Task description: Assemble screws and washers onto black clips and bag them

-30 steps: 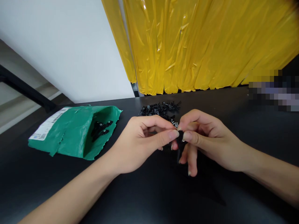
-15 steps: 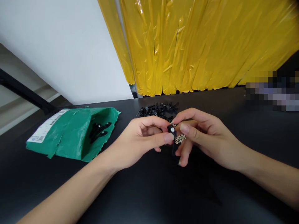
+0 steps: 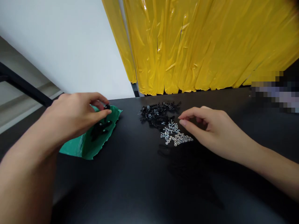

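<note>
My left hand pinches a small black plastic part between thumb and fingers, above the mouth of a green plastic bag. Several black parts with silvery screw heads lie inside the bag. My right hand is beside a heap of small silver screws, its thumb and index fingertips nearly together. Whatever they may pinch is too small to make out. Silver nuts lie in a patch just in front of the screws.
Behind the screws is a pile of small black pieces on the black table. Yellow plastic strips hang beyond the far edge, beside a white panel. A blurred-out patch covers the far right.
My left hand has carried the black part from the middle leftward to the bag. My right hand has parted from it and shifted slightly right, uncovering the screws and nuts.
</note>
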Available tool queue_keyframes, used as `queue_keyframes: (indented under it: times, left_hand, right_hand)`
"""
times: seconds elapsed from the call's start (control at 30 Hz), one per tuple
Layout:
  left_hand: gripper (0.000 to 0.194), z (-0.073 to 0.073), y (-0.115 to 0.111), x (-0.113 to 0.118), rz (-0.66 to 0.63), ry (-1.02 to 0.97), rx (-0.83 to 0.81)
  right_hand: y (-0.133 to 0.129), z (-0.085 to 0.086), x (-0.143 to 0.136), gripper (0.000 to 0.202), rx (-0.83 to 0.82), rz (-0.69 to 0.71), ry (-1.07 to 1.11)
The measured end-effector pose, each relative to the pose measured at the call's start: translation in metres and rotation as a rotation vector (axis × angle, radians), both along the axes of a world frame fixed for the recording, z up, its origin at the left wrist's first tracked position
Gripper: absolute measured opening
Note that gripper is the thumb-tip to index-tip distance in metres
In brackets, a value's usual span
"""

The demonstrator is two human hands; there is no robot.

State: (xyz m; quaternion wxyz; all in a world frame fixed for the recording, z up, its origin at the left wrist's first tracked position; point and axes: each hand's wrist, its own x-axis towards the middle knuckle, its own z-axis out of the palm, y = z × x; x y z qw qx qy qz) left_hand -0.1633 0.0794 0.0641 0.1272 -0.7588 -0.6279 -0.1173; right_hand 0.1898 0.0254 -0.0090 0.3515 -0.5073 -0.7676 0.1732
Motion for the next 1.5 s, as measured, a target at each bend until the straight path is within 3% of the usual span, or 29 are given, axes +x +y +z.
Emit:
queue_keyframes:
  times: [0.13, 0.33, 0.4, 0.47, 0.53, 0.6, 0.67, 0.77, 0.93, 1.03, 1.23, 1.4, 1.5]
  left_hand:
    - [0.03, -0.008, -0.001, -0.007, 0.195, 0.177, -0.246]
    - [0.03, -0.009, -0.009, 0.003, 0.302, 0.335, -0.319]
    - [0.031, -0.011, -0.007, 0.0, 0.281, 0.34, -0.303]
    - [0.031, -0.014, -0.006, 0.001, 0.172, 0.278, -0.263]
    - [0.032, -0.018, -0.006, 0.01, -0.039, 0.177, -0.196]
    - [0.034, -0.025, -0.009, 0.029, -0.278, 0.06, -0.022]
    - [0.033, -0.034, -0.016, 0.052, -0.504, -0.028, 0.027]
    - [0.031, -0.049, -0.025, 0.08, -0.682, 0.001, 0.044]
    - [0.042, -0.063, -0.025, 0.091, -0.753, 0.072, -0.008]
    - [0.039, -0.066, -0.021, 0.09, -0.743, 0.042, -0.037]
    - [0.027, -0.076, -0.014, 0.094, -0.737, 0.082, -0.031]
    - [0.023, -0.074, -0.011, 0.094, -0.756, 0.063, 0.005]
    - [0.019, -0.067, -0.015, 0.097, -0.798, -0.088, 0.076]
  right_hand:
    - [0.0, -0.002, 0.002, 0.019, 0.007, 0.065, -0.242]
    - [0.004, -0.007, 0.005, 0.022, -0.037, 0.077, -0.328]
    - [0.007, -0.009, 0.007, 0.021, -0.036, 0.065, -0.343]
    - [0.009, -0.009, 0.009, 0.02, -0.035, 0.065, -0.35]
    - [0.011, -0.008, 0.011, 0.019, -0.034, 0.075, -0.349]
    - [0.012, -0.007, 0.012, 0.017, -0.034, 0.083, -0.347]
    - [0.011, -0.006, 0.012, 0.018, -0.044, 0.09, -0.345]
    - [0.011, -0.006, 0.01, 0.017, -0.051, 0.108, -0.337]
    - [0.013, -0.004, 0.011, 0.009, -0.015, 0.081, -0.344]
    - [0.012, 0.001, 0.013, 0.009, -0.015, 0.072, -0.34]
    - [0.001, 0.012, 0.011, 0.007, -0.136, 0.219, -0.333]
    - [0.002, 0.012, 0.011, 0.007, -0.076, 0.207, -0.314]
    - [0.007, 0.01, 0.012, 0.01, 0.023, 0.18, -0.248]
